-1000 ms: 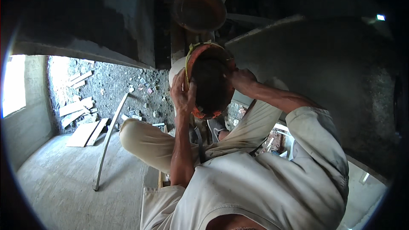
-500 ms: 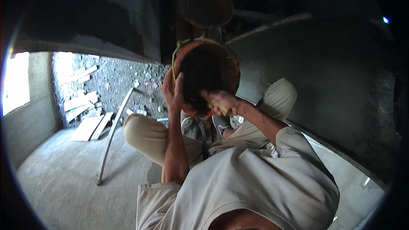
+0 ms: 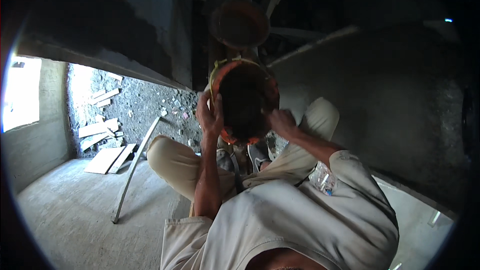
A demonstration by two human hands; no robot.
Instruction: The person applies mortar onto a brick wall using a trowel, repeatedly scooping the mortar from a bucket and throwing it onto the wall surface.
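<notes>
An orange-red bucket [image 3: 273,90], its inside dark, is tipped with its mouth toward me between my knees. A yellow cord or handle [image 3: 212,78] runs along its rim. My left hand [image 3: 210,115] grips the bucket's left rim, thumb over the edge. My right hand [image 3: 281,123] is closed at the right rim, its fingertips lost in the shadow. The tan, wooden-looking tool handle that showed in this fist half a second ago is hidden now, and the tool's working end cannot be made out.
A second round, reddish container [image 3: 240,24] stands just beyond the bucket. Dark slabs flank me, one at upper left [image 3: 100,35] and one at right [image 3: 385,100]. Down left lie a long thin strip [image 3: 135,170], board pieces [image 3: 105,160] and rubble [image 3: 145,97].
My right hand has moved from the bucket's lower mouth out to its right rim, and the tan handle has gone from sight. The bucket sits slightly lower in view; my left hand keeps its grip.
</notes>
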